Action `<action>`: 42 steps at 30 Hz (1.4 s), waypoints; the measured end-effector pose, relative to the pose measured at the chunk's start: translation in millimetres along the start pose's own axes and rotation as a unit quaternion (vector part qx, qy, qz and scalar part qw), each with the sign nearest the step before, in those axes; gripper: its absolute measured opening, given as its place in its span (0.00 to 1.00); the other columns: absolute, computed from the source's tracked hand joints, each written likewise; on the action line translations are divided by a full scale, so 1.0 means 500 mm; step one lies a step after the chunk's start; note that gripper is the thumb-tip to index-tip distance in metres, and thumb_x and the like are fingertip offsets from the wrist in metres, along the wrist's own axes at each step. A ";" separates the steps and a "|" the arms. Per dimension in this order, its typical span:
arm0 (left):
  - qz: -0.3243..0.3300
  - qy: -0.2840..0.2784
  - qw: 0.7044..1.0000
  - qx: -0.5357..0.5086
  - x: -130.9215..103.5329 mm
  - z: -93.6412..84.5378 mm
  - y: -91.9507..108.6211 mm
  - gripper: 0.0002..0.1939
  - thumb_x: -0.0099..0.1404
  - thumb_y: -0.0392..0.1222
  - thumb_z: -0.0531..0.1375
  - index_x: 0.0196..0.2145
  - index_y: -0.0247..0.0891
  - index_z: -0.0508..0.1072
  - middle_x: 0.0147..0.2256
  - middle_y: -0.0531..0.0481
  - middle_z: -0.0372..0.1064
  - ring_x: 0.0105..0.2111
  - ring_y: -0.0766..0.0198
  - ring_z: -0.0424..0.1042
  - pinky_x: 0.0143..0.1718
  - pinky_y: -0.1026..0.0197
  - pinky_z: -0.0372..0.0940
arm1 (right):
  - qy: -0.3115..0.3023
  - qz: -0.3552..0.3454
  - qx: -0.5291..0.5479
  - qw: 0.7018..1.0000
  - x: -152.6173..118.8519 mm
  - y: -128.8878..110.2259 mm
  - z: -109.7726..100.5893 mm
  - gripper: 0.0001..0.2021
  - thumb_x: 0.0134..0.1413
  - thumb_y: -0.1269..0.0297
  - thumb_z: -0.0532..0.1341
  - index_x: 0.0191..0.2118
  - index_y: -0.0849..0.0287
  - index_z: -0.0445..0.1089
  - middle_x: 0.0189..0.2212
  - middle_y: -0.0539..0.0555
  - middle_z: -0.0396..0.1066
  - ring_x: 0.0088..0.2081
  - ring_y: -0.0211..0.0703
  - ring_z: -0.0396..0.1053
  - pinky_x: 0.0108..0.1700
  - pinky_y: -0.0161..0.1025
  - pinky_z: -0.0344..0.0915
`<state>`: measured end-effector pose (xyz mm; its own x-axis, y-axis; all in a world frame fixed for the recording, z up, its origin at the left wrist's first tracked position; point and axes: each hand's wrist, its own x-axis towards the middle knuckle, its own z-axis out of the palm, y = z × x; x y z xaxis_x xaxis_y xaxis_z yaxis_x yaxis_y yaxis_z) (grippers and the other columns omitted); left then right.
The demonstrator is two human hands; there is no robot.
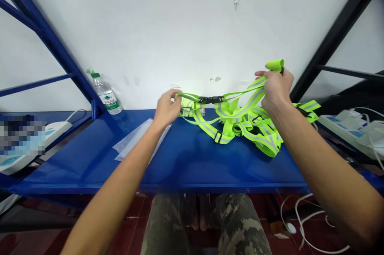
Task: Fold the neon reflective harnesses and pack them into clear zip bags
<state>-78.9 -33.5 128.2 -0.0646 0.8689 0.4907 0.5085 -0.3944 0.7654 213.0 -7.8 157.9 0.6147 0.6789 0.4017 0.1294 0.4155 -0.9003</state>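
Lime-yellow reflective straps point(249, 105) with grey stripes stretch between my two hands. My left hand point(168, 107) is closed on one end of a strap, just above the table. Higher up on the right, my right hand point(277, 87) grips another part, and a folded end sticks up above its fingers. A black buckle point(211, 99) hangs fastened in the strap between the hands. Below and to the right, more of the same straps lie in a tangled heap point(267, 131) on the blue table point(186, 167), with black sliders on them.
Clear plastic bags point(133, 143) lie left of the straps. A water bottle point(106, 94) with a green cap stands at the back left against the white wall. Power strips point(52, 131) and white cables point(370, 135) are at the sides. Metal frame bars point(60, 53) flank the table.
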 end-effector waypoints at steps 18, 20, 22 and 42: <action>-0.005 -0.123 0.992 0.014 0.092 -0.080 0.188 0.17 0.55 0.31 0.61 0.44 0.32 0.73 0.28 0.49 0.63 0.26 0.68 0.65 0.29 0.63 0.60 | -0.379 -0.244 -0.347 0.823 -0.078 -0.019 0.079 0.09 0.51 0.62 0.58 0.27 0.61 0.72 0.19 0.50 0.65 0.24 0.40 0.62 0.27 0.36 0.55; -0.024 -0.145 0.987 0.060 0.114 -0.125 0.165 0.15 0.54 0.29 0.62 0.41 0.31 0.75 0.29 0.47 0.64 0.30 0.63 0.68 0.31 0.60 0.60 | -0.362 -0.256 -0.339 0.830 -0.048 -0.044 0.066 0.06 0.48 0.64 0.61 0.26 0.60 0.73 0.19 0.49 0.65 0.25 0.40 0.62 0.28 0.36 0.55; -0.036 -0.163 0.982 0.093 0.134 -0.162 0.140 0.12 0.51 0.29 0.63 0.35 0.32 0.77 0.28 0.46 0.65 0.31 0.58 0.70 0.32 0.58 0.61 | -0.360 -0.252 -0.314 0.842 -0.027 -0.072 0.054 0.04 0.45 0.67 0.63 0.28 0.59 0.74 0.20 0.49 0.67 0.25 0.40 0.63 0.29 0.37 0.57; -0.038 -0.084 0.995 0.049 0.136 -0.115 0.103 0.16 0.53 0.29 0.57 0.40 0.35 0.76 0.24 0.48 0.68 0.27 0.56 0.72 0.34 0.52 0.67 | -0.366 -0.091 -0.316 0.870 0.032 -0.127 -0.013 0.10 0.46 0.85 0.61 0.26 0.64 0.75 0.24 0.57 0.73 0.26 0.42 0.68 0.29 0.41 0.65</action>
<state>-106.4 -11.9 225.2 0.0335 0.9362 0.3499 0.5901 -0.3011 0.7491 219.8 -27.2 220.3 -0.0918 0.9369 0.3375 0.7178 0.2971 -0.6296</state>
